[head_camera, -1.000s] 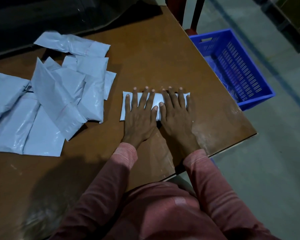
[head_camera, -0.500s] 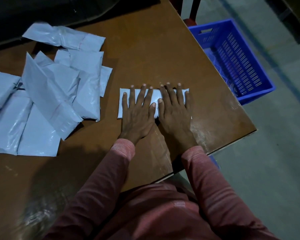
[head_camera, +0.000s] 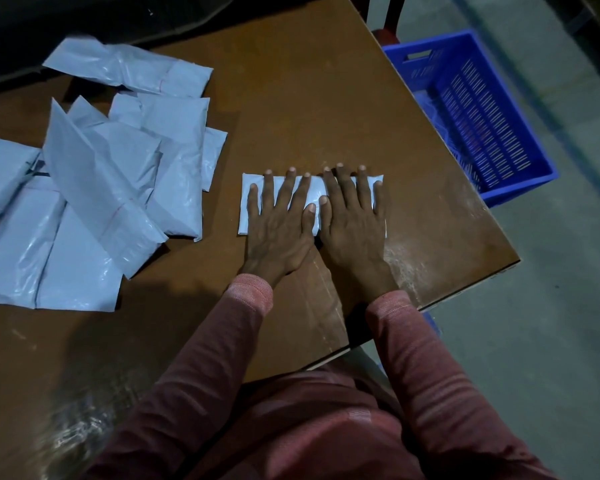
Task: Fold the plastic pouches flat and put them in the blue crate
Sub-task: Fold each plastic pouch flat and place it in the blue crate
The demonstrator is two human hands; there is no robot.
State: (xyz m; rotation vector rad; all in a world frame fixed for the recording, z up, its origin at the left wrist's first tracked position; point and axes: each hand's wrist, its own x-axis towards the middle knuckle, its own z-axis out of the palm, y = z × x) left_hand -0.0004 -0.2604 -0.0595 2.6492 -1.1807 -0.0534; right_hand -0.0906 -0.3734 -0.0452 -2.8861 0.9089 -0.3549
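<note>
Fingers [head_camera: 287, 188] straight: L hand [head_camera: 278, 225], R hand [head_camera: 354, 223] press 1 folded pouch [head_camera: 313, 189]; 1 blue crate [head_camera: 482, 109].

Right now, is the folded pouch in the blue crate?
No, the folded pouch lies on the table, pressed under the left hand and right hand.
</note>
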